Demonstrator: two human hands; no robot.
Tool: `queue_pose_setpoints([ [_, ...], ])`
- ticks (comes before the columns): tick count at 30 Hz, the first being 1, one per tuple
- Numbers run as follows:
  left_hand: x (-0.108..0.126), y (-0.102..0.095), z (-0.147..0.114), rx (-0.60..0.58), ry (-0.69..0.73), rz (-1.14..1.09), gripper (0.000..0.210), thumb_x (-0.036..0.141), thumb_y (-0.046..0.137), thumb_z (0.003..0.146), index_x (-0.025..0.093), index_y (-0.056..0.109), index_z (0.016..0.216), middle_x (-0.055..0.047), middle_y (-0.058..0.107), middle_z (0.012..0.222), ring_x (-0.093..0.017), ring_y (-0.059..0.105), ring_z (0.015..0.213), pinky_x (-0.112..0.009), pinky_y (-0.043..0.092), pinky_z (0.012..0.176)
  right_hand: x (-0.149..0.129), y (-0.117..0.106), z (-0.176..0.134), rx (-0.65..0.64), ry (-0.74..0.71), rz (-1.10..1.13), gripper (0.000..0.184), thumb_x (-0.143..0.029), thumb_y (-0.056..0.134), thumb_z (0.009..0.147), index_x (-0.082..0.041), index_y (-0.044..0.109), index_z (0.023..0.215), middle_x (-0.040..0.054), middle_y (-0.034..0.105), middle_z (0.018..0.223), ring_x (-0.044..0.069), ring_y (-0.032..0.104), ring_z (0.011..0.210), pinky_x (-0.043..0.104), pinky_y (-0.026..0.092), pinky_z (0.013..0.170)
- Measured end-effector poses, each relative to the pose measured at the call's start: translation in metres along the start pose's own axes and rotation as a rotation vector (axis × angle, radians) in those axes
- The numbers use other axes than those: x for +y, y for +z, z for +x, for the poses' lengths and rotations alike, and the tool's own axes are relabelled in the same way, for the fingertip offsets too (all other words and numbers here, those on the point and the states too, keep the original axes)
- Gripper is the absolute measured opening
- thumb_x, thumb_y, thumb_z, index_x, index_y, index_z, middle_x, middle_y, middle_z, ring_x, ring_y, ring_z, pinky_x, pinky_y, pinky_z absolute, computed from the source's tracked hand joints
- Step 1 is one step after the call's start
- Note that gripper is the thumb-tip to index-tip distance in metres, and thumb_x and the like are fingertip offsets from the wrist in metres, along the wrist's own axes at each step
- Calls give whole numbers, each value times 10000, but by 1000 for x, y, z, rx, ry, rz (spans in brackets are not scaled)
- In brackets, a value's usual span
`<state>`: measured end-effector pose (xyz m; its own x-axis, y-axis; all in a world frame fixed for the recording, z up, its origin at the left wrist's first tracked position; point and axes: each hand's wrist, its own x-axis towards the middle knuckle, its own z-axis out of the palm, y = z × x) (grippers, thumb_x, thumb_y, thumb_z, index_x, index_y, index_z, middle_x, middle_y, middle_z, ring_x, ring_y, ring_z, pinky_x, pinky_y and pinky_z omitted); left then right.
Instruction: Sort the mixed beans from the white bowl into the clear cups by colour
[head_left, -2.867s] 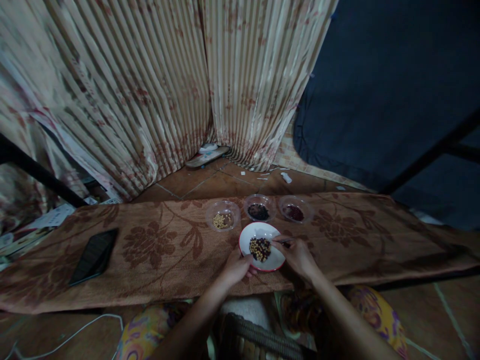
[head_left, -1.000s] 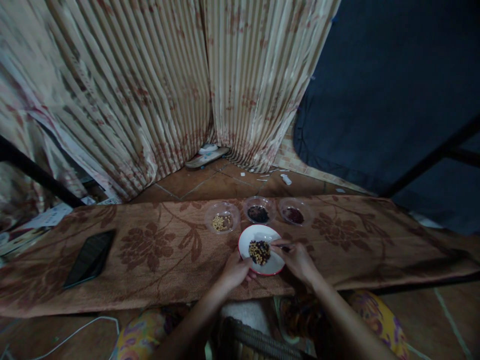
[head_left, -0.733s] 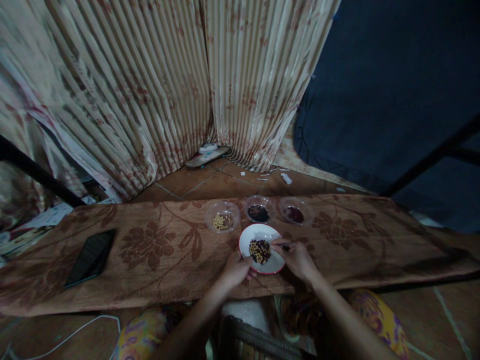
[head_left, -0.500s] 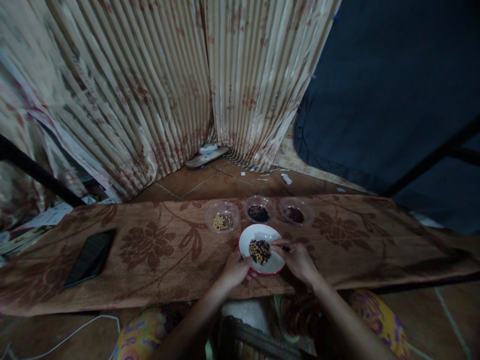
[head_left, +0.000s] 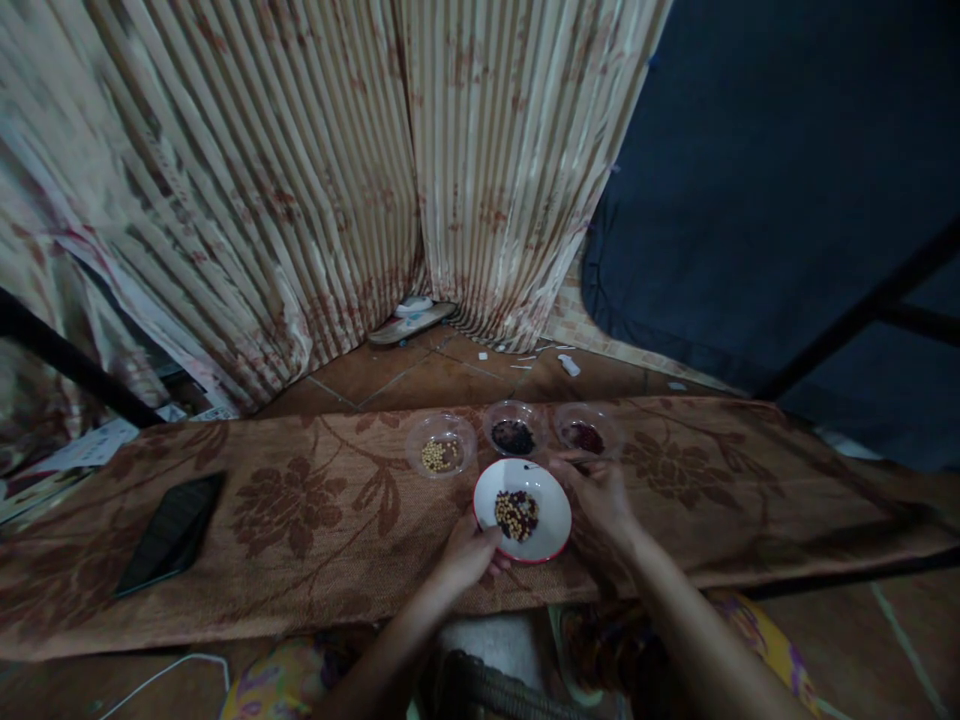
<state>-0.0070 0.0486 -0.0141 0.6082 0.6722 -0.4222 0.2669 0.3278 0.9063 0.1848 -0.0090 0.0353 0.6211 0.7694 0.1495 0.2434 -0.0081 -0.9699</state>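
My left hand [head_left: 472,552] grips the near left rim of a white bowl with a red edge [head_left: 551,535], thumb over the rim. Mixed beans [head_left: 516,515], pale yellow and dark, lie in a heap inside it. Over the bowl's far right rim is my right hand [head_left: 596,490], its fingers pinched together around something thin and dark that I cannot make out. Beyond the bowl stand three clear plastic bowls: one with yellow beans [head_left: 439,457], one with black beans [head_left: 512,436] and one with dark red beans [head_left: 583,437]. My right fingertips are close to the red beans' bowl.
A brown floral cloth [head_left: 330,540] covers the low bench. A black phone [head_left: 172,530] lies on its left part. Striped curtains [head_left: 300,200] hang behind, with a slipper [head_left: 412,322] and white scraps on the tiled floor. Dark bars slant at both sides.
My right hand has moved from inside the white bowl, beside the beans, up and away to its far right rim. My left hand still holds the bowl. The view has shifted slightly.
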Motion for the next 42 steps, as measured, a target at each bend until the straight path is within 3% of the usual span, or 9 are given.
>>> queue_pose_setpoints([
  [5, 2, -1, -1, -4, 2, 21, 267, 179, 495, 769, 130, 495, 1031, -13, 624, 613, -118, 592, 469, -181, 434, 405, -3, 16, 42, 59, -61, 76, 334, -449, 686, 667, -125, 682, 750, 78, 693, 720, 185, 617, 630, 290, 477, 565],
  [8, 4, -1, -3, -8, -1, 37, 311, 172, 484, 774, 125, 478, 1081, -13, 624, 614, -121, 600, 482, -178, 435, 405, 0, 20, 49, 65, -69, 93, 324, -440, 694, 658, -131, 677, 755, 78, 696, 748, 183, 619, 659, 296, 482, 602],
  [14, 6, 0, -4, 3, 0, 16, 250, 171, 503, 762, 108, 512, 1004, -29, 638, 671, -107, 601, 486, -164, 433, 410, 4, 7, 9, 47, -19, 66, 313, -431, 671, 700, -139, 685, 811, 82, 705, 789, 187, 626, 683, 294, 486, 600],
  [22, 7, 1, -4, 14, -23, 32, 249, 171, 487, 749, 110, 534, 986, -16, 635, 630, -104, 600, 477, -155, 428, 411, 5, -2, -48, -293, 59, -142, 234, -404, 651, 729, -196, 709, 820, 70, 720, 903, 234, 652, 873, 342, 499, 780],
  [33, 3, 0, -3, 10, 7, 30, 171, 198, 493, 750, 122, 557, 888, -23, 629, 620, -122, 603, 493, -181, 442, 424, -8, 11, -47, -368, 33, -218, 209, -381, 615, 762, -211, 723, 818, 44, 727, 884, 225, 667, 822, 316, 500, 737],
  [42, 3, 0, -2, 13, -39, 47, 224, 216, 512, 775, 129, 553, 977, -8, 614, 576, -118, 596, 491, -165, 422, 412, -9, 13, -45, -429, 15, -276, 195, -365, 604, 755, -214, 718, 704, 39, 724, 851, 240, 653, 858, 335, 485, 788],
])
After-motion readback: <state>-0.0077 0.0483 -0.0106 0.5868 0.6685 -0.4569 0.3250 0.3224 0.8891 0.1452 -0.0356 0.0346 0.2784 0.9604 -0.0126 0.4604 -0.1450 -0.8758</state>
